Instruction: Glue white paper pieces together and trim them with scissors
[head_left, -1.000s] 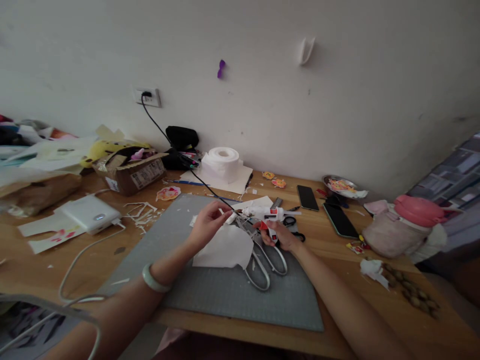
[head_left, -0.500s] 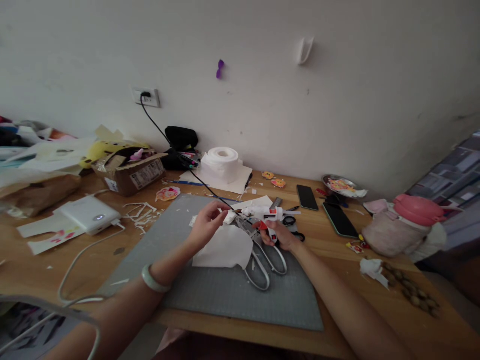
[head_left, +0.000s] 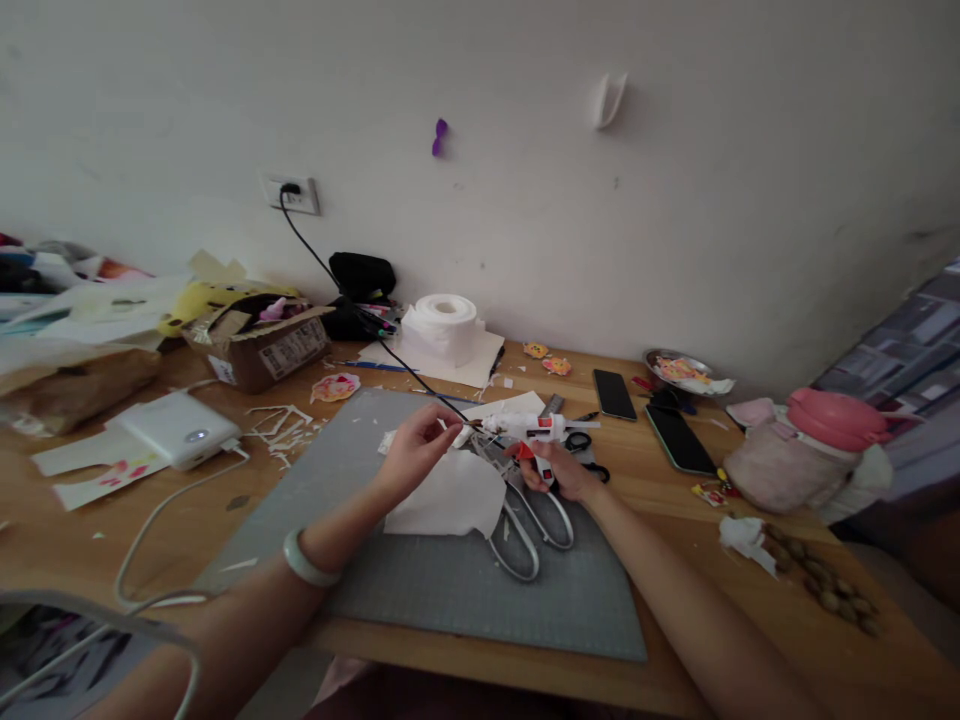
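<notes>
My right hand [head_left: 559, 470] grips a white glue gun [head_left: 525, 429] with a red trigger, its nozzle pointing left. My left hand [head_left: 414, 447] pinches a small white piece right at the nozzle tip; a pale green bangle [head_left: 306, 560] sits on that wrist. Both hands hover over a grey cutting mat [head_left: 450, 580]. A white paper sheet [head_left: 450, 495] lies on the mat under my left hand. Large metal scissors [head_left: 525, 520] rest beside the sheet, below the gun. The gun's black cord [head_left: 337, 275] runs up to a wall socket [head_left: 294, 194].
A toilet-paper roll [head_left: 444, 322] and a cardboard box [head_left: 262, 340] stand at the back. A white power bank [head_left: 180, 428] with cable lies left. Two phones [head_left: 616, 394] [head_left: 681, 440], a metal dish [head_left: 679, 368] and a pink-lidded container [head_left: 802, 450] sit right. Paper scraps litter the wooden table [head_left: 712, 620].
Almost nothing differs; my left fingers shifted slightly at the nozzle tip, and the view drifted a little.
</notes>
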